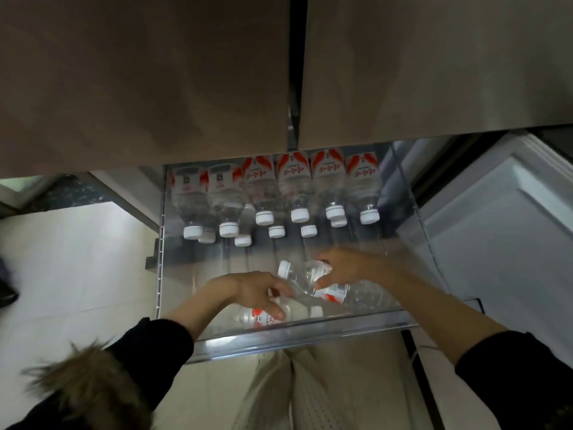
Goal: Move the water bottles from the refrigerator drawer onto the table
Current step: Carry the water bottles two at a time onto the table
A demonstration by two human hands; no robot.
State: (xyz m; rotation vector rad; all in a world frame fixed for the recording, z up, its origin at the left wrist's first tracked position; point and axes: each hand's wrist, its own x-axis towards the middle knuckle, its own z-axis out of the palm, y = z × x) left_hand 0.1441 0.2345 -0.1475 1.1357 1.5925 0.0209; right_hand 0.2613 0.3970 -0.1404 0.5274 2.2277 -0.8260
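Observation:
A clear refrigerator drawer (297, 339) is pulled out below the closed brown doors. Several water bottles (294, 187) with white caps and red-white labels lie in rows at its back. Near the front, my right hand (344, 268) grips a clear bottle (328, 291) that lies slantwise, its cap pointing up-left. My left hand (257, 293) curls over another bottle (273, 316) that lies flat along the drawer's front wall, cap to the right. Both hands are inside the drawer.
The refrigerator's brown doors (148, 82) hang over the drawer's back. An open white door panel (496, 231) stands to the right. Pale floor (77, 259) lies to the left, with a dark object at the far left edge. No table is in view.

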